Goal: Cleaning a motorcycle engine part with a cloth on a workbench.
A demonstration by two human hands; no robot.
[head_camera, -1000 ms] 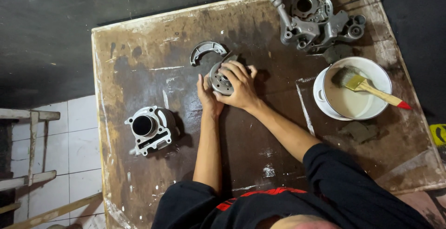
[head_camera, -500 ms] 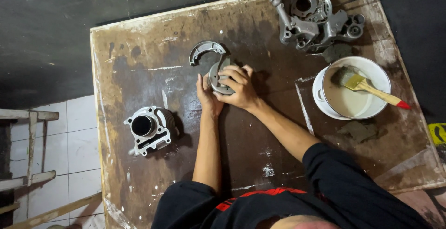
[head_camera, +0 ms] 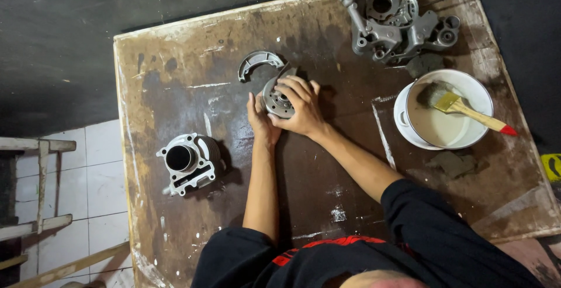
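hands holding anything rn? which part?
Both hands grip a round metal part on the table: left hand at its lower-left edge, right hand over its right rim, fingers curled on top.

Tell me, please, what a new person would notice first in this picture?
Probably both hands, the left hand and right hand, holding a round metal part at the middle of the worn brown table. Next, the white bowl with a yellow-handled brush at the right, and the grey engine cylinder at the left.

Worn wooden table [head_camera: 175,48]; white tiled floor [head_camera: 99,165]; dark wall [head_camera: 58,30].
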